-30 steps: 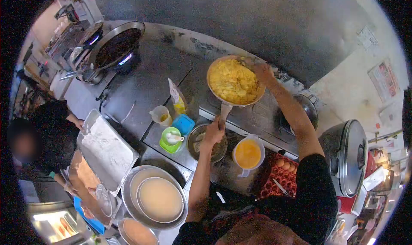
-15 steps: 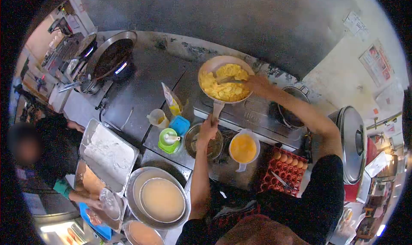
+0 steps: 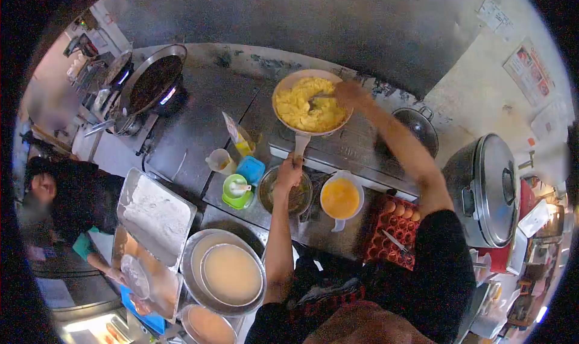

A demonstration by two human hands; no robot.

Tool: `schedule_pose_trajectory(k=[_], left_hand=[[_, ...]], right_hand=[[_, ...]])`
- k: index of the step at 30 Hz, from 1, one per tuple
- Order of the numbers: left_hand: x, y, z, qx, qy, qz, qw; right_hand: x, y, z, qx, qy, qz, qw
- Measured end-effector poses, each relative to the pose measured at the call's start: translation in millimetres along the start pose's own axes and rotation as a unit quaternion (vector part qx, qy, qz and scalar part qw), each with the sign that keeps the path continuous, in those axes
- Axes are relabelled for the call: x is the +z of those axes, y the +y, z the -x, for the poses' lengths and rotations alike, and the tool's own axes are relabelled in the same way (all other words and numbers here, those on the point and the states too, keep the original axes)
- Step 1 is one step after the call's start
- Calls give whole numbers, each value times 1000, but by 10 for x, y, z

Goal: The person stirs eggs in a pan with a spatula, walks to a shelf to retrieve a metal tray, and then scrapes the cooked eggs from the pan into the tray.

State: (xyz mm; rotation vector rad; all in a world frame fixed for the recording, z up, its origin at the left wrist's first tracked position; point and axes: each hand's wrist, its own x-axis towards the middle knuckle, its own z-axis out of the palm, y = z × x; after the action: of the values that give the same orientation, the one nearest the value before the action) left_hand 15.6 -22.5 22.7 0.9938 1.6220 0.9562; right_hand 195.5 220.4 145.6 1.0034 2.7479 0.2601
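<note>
A: How do the fingers stand?

B: Those of the left hand are wrapped around the handle of a frying pan. The right hand is curled on a utensil, though its separate fingers are blurred.

A: Where is the pan itself?

B: At about one o'clock from the left hand, its handle pointing near six. The right hand is at the pan's three o'clock edge, and the utensil's end is sunk in scrambled egg; I can't tell that end's shape.

A: And just around the left hand?

B: Below it, a metal bowl. At four o'clock, a jug of yellow-orange liquid, and further that way a red egg tray with brown eggs along its far side. At nine, a blue container; at eight, a green one.

A: Farther out?

B: A wok with dark contents at ten, a big lidded pot at three, and a wide steel bowl at seven, with a round pan of pale liquid in it. At eight, a co-worker's hand is near a metal tray of white powder.
</note>
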Motion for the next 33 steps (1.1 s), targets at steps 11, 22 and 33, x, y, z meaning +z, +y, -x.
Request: schedule_pose_trajectory(k=[11,22,33], left_hand=[[-34,11,-6,20,0,-21,1000],[-17,-94,-126,37,11,-39,998],[-50,213,92,-12,0,-52,999]], right_hand=[[23,503,411,-106,-40,-162,980],[777,-700,204,215,93,-372,898],[2084,-18,-647,73,232,-441,864]])
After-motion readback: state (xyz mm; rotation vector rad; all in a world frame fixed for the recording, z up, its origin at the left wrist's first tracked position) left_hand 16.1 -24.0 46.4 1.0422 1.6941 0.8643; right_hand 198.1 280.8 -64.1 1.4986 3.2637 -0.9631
